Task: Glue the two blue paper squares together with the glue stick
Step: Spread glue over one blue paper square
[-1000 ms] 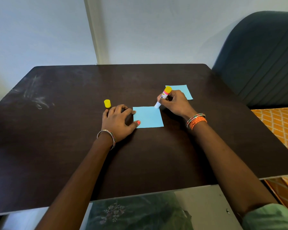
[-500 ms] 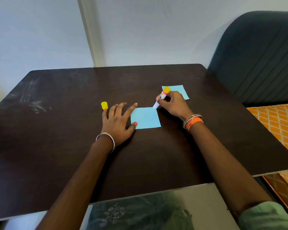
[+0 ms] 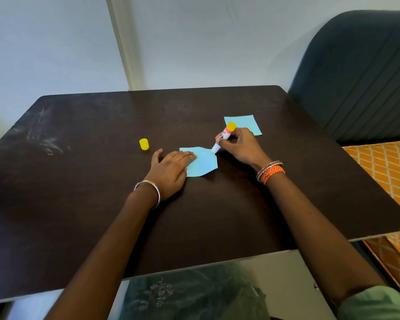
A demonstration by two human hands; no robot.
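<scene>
A dark desk point(image 3: 79, 204) carries all the task's items. A padded chair back point(image 3: 356, 77) is seen beyond the desk's far right corner.

The left hand point(image 3: 171, 169) is laid flat, fingers extended, on the left part of the near blue paper square point(image 3: 203, 161), pressing it to the desk. The right hand point(image 3: 238, 146) is curled round the glue stick point(image 3: 223, 137), which is tilted with its white tip touching the near square's far right edge. That edge is seen buckled and lifted where the tip bears on it.

The far blue paper square point(image 3: 245, 122) lies flat just beyond the right hand, apart from the near square. The yellow cap point(image 3: 144, 144) stands on the desk just beyond the left hand.

Handling, as judged: the paper is light, thin and limp, and is easily dragged or creased by the tacky tip. It is best held down by flat fingers close to the area being coated, with strokes directed away from the holding hand. The far square should be lifted by an edge or corner. The glue stick is rigid and light, and is best gripped low on the barrel.
</scene>
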